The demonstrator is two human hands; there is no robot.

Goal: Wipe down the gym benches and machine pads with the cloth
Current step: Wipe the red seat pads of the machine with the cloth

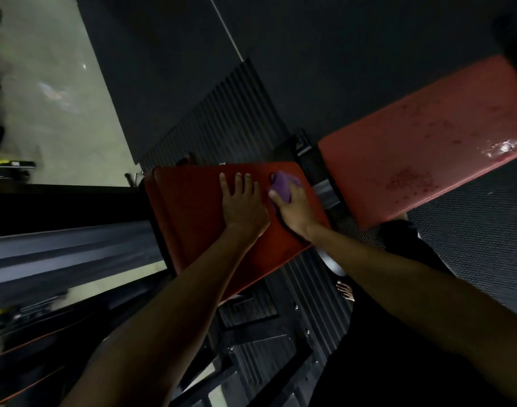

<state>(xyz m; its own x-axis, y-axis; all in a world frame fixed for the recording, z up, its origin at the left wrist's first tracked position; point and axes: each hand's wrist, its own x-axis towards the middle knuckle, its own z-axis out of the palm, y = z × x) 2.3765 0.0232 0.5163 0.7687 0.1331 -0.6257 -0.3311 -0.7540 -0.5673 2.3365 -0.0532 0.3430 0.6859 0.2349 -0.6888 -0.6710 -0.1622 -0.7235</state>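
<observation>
**A:** Where is the cloth at this moment?

**B:** The purple cloth is bunched under the right hand. The fingers of this hand are curled around it and press it on the far right corner of the red seat pad. The left hand lies flat just beside it on the same surface, with fingers straight and spread, holding nothing.

**A:** How should one wipe this pad well?

**B:** I think the cloth should be opened flatter, because as a ball it touches only a small area. Then I would make long strokes that overlap, from the far edge toward the body. The left hand should move aside, otherwise the part under it is missed. The left side and the edges of the pad also need a pass.

**A:** And the other pad?

**B:** The longer back pad is to the right, separated from the seat by a dark gap. It looks worn, with pale scuffed spots near its right end. There I would press more lightly, so that the cloth does not catch on the damaged cover. Whether it is already wiped, I cannot tell.
</observation>
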